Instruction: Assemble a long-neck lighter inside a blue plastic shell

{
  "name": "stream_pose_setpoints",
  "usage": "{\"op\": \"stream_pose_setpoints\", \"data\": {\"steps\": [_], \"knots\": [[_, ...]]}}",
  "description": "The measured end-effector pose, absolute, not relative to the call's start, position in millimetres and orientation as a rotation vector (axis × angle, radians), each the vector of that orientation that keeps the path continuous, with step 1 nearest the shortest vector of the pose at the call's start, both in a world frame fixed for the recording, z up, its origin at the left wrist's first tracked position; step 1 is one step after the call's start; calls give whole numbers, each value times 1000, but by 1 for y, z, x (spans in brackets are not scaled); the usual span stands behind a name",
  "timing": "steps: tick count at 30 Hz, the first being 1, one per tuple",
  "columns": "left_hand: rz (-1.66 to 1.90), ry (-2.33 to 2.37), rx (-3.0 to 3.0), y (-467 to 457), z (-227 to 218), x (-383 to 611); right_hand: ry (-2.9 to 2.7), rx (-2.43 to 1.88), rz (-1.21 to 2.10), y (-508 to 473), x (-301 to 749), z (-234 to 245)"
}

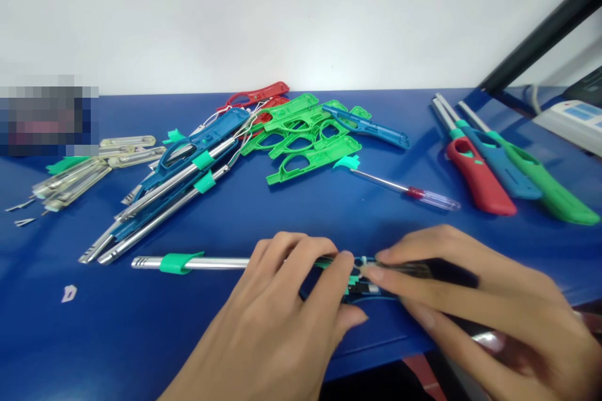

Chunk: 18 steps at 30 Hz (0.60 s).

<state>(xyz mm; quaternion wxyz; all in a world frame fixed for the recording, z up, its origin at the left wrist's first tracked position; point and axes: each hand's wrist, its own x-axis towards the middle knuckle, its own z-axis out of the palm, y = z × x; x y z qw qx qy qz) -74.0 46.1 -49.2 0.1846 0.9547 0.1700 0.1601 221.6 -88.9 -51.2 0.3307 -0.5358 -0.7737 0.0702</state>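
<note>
A gas lighter [219, 262] with a blue half-shell handle lies across the near part of the table, its silver tube pointing left with a green sleeve [181, 262] around it. My left hand [286, 301] is closed over the joint of tube and handle, hiding much of it. A black-and-white piece [364, 288] shows in the opened handle. From the right, my right hand [493, 301] pinches a dark, see-through fuel tank [416, 269] over the handle, fingertips at its pale valve end [363, 266]. The fingers hide part of the tank.
Green half-shells [315, 156] lie heaped behind, beside blue half-shells with tubes [188, 169]. Clear fuel tanks [75, 182] are at left. A screwdriver [423, 196] lies right of centre, near red, blue and green lighters [484, 175]. A small white scrap [69, 293] is front left.
</note>
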Motion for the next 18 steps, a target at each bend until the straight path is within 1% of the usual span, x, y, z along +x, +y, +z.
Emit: {"op": "stream_pose_setpoints", "data": {"steps": [4,11,18], "knots": [[456,492,2689,47,-46,-69,-1998,-1428,185,-85,219,-50],[607,558,2737,55,-27,-48,-1986,-1457,165,-82,216,-48],[647,581,2733,56,-19,-30,-1954,-1475,159,-87,218,-52]]}}
